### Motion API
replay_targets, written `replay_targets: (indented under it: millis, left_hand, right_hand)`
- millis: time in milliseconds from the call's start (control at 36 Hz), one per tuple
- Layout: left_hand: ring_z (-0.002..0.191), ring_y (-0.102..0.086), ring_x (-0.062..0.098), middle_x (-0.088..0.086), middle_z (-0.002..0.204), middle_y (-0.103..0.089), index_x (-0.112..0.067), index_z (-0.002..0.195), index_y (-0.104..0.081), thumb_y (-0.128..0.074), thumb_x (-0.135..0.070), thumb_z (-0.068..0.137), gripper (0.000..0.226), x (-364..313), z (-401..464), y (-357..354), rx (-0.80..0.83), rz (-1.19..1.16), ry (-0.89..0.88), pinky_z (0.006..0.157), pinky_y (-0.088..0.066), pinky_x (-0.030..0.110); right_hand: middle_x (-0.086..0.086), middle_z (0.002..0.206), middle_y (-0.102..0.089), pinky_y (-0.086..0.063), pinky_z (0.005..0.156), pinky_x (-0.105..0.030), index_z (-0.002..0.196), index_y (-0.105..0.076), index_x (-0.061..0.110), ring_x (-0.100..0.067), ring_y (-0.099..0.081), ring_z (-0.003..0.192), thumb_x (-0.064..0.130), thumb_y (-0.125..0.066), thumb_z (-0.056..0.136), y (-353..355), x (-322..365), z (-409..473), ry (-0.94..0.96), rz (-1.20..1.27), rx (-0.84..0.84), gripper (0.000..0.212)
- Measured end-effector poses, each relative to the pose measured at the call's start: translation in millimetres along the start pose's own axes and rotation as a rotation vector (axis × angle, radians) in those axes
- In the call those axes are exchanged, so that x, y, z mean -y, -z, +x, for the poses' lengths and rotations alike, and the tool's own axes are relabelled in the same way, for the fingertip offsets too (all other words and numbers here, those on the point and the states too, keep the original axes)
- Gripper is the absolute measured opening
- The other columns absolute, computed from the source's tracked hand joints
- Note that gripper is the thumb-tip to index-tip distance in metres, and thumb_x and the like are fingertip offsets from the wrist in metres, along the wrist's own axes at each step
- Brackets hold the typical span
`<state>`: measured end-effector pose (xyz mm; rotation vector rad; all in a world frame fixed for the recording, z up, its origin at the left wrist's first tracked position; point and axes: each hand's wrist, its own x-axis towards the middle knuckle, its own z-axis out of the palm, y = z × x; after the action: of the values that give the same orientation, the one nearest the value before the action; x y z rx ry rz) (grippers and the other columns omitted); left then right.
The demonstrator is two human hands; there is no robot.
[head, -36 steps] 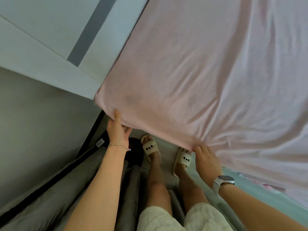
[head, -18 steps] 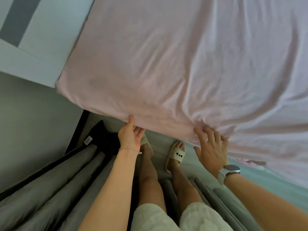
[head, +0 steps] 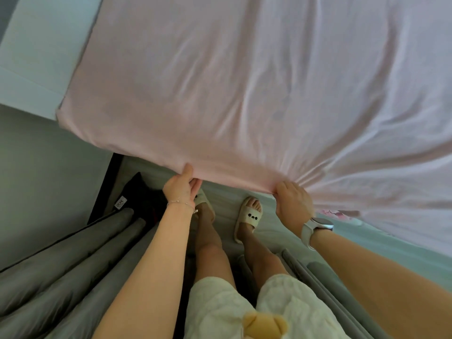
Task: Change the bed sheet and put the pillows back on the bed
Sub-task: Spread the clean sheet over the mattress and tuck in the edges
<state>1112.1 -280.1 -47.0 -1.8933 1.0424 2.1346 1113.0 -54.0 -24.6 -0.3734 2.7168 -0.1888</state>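
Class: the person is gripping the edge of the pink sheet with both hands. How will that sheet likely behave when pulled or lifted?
Probably floppy: the pink sheet drapes over the corner and bunches at the right hand. Likely light: the left hand holds it by a pinch. Creases radiating from the right-hand grip suggest some stretch.

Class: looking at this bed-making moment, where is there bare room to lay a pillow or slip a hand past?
The broad top of the pink sheet, beyond both hands, lies bare. A floor strip shows between the slippers. It is crowded at the near edge, where the left hand and right hand grip the sheet, and by the grey curtain folds.
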Motion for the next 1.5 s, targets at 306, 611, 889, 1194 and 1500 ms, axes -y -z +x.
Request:
replay_targets:
  millis: [306, 611, 889, 1194, 1500]
  left_hand:
    - [0.067, -0.058, 0.012, 0.004, 0.076, -0.059, -0.009, 0.077, -0.055, -0.065, -0.027, 0.088, 0.023, 15, -3, -2, -0.118, 0.144, -0.076, 0.065, -0.053, 0.024]
    - [0.105, -0.054, 0.025, 0.007, 0.102, -0.059, -0.008, 0.119, -0.050, -0.059, -0.015, 0.091, 0.030, 80, -38, -48, 0.178, 0.130, 0.204, 0.090, -0.044, 0.035]
    - [0.081, -0.061, 0.016, 0.007, 0.089, -0.063, -0.004, 0.088, -0.058, -0.062, -0.025, 0.090, 0.021, 105, -47, -36, -0.036, 0.464, 0.006, 0.086, -0.046, 0.031]
    - [0.094, -0.049, 0.029, 0.011, 0.106, -0.046, -0.004, 0.107, -0.045, -0.057, -0.018, 0.089, 0.026, 103, -80, -84, -0.277, 0.956, -0.589, 0.078, -0.042, 0.039]
    - [0.143, 0.015, 0.031, -0.003, 0.158, 0.011, -0.036, 0.148, -0.015, -0.039, -0.056, 0.092, 0.064, 63, -64, -180, 0.242, 1.976, -1.086, 0.110, 0.002, 0.061]
  right_hand:
    - [-0.001, 0.074, -0.049, -0.036, 0.056, -0.027, 0.092, -0.049, 0.011, -0.016, -0.045, 0.062, 0.021, -0.043, 0.095, -5, -36, -24, -0.732, 0.812, -0.044, 0.012]
    - [-0.005, 0.098, -0.061, -0.049, 0.068, -0.034, 0.095, -0.053, 0.012, -0.016, -0.061, 0.089, 0.028, -0.044, 0.095, 2, -120, -39, -1.553, 1.678, -0.279, 0.018]
    - [-0.008, 0.063, -0.044, -0.041, 0.053, -0.025, 0.066, -0.046, 0.009, -0.017, -0.045, 0.056, 0.011, -0.045, 0.095, -26, -132, -89, -1.572, 1.391, -0.252, 0.029]
    - [-0.007, 0.059, -0.048, -0.035, 0.060, -0.032, 0.058, -0.043, 0.012, -0.028, -0.045, 0.062, 0.030, -0.041, 0.092, 9, -152, -83, -1.274, 0.842, 0.000, 0.038]
    - [0.001, 0.151, -0.023, -0.005, 0.111, -0.058, 0.143, -0.029, 0.032, -0.023, -0.012, 0.141, 0.030, -0.039, 0.096, 59, -141, 21, -0.326, 0.239, -0.023, 0.048]
